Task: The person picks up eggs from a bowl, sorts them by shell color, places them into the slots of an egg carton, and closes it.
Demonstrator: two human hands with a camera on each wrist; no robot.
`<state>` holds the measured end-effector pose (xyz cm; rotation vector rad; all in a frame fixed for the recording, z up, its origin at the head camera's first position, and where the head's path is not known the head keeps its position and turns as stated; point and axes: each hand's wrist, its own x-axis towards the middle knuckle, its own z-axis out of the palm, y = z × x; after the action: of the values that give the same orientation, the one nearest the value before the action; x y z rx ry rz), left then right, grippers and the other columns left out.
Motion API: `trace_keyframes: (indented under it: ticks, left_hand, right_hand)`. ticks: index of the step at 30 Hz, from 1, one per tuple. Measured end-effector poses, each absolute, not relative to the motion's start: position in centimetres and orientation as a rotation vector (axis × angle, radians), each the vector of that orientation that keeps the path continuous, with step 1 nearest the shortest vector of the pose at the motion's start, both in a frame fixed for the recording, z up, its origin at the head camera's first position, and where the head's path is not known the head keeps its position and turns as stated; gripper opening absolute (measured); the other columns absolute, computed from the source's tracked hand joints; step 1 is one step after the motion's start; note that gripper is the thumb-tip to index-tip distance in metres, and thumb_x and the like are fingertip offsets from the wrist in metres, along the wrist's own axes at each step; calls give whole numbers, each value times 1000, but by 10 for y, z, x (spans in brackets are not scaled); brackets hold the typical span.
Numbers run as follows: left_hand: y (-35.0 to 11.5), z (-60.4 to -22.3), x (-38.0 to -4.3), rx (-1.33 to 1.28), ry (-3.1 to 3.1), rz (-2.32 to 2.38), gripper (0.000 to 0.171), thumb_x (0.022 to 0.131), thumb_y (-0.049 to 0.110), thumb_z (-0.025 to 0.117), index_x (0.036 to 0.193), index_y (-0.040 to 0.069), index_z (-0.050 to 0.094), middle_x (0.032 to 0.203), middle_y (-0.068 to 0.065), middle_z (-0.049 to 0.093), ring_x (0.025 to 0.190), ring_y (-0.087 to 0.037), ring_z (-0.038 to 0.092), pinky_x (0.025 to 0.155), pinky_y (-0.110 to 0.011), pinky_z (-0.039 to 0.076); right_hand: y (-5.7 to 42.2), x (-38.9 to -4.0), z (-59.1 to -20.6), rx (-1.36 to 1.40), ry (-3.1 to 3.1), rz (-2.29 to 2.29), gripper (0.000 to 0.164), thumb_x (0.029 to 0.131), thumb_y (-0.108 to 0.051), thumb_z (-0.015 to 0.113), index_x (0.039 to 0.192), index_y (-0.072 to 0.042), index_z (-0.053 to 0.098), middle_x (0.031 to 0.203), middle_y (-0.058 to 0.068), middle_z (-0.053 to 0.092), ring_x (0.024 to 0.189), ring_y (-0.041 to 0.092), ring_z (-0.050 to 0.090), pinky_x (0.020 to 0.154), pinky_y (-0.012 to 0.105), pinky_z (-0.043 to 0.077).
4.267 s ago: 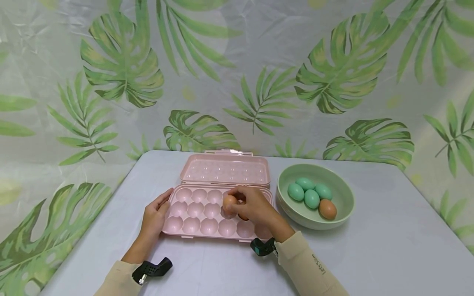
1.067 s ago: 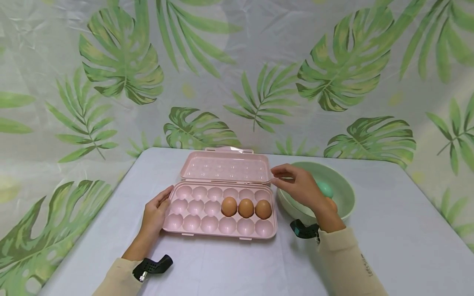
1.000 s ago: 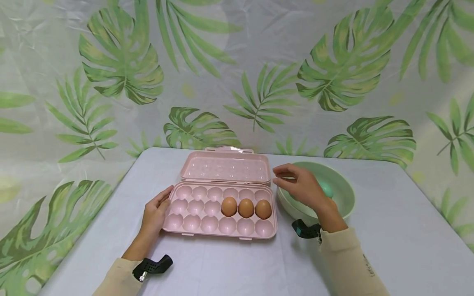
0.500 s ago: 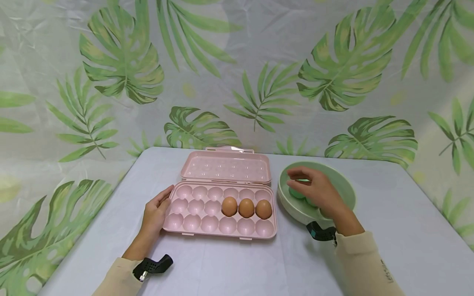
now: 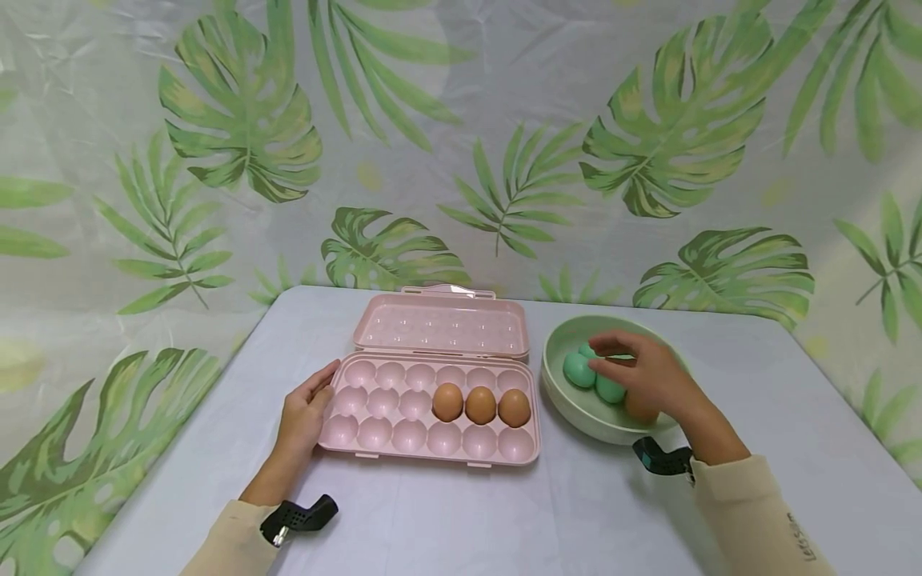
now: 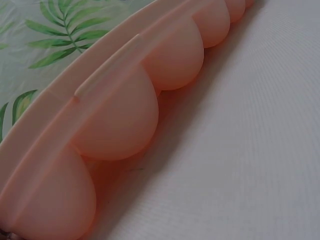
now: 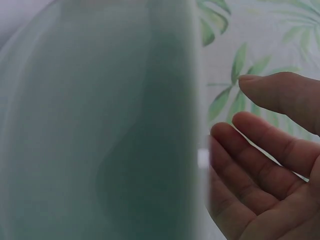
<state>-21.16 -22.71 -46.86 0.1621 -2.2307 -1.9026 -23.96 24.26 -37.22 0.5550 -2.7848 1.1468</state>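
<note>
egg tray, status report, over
Left hand touches left end of egg tray. Right hand empty over green bowl. Three brown eggs in middle row. Lid open, no obstruction seen.

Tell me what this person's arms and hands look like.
The left sleeve and right sleeve are light beige, the latter with small dark lettering. The black left wrist device shows a silvery fitting, the black right wrist device a teal patch. The left hand and right hand are bare.
</note>
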Motion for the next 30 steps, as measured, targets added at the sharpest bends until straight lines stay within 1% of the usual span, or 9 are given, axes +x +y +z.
trace_keyframes:
  ticks: [5,11,18,20,23,30]
  left_hand:
    - [-227,-469,-212,162,-2232,-1884,41,99,2,43,140,1,49,143,-13,49,134,-18,41,99,-10,38]
    - [-228,-471,-213,175,-2243,-1862,42,98,3,43,140,2,49,143,-13,49,134,-21,41,96,-7,38]
    - [-228,-472,-213,197,-2261,-1871,42,99,4,42,141,3,48,143,-11,49,134,-17,41,101,-14,38]
    - [-228,-472,-214,200,-2263,-1873,42,99,4,42,141,3,48,144,-11,49,134,-16,41,102,-15,38]
    - [-228,-472,-213,187,-2254,-1875,42,99,3,42,140,3,49,143,-11,49,134,-16,41,100,-13,38]
    - [-227,-470,-212,160,-2228,-1887,41,99,2,43,139,1,50,142,-15,50,133,-19,42,97,-9,39]
  right_hand:
    - [257,-236,-371,508,-2855,1084,45,91,-38,65,125,-8,61,123,11,63,114,31,59,92,44,51]
    - [267,-236,-373,474,-2913,1036,48,92,-40,64,126,-7,60,122,14,63,112,34,60,92,51,49]
    - [269,-235,-374,421,-2985,951,47,91,-39,65,124,-5,61,117,16,66,111,36,59,92,57,45]
    - [269,-235,-374,416,-3003,934,46,91,-38,65,123,-4,61,116,16,66,111,36,58,92,57,44]
    - [270,-234,-374,417,-3015,921,46,91,-37,66,123,-3,61,116,16,66,111,36,58,91,57,45]
    - [273,-234,-375,417,-3042,885,47,91,-36,66,121,-1,61,116,18,65,109,37,58,89,55,47]
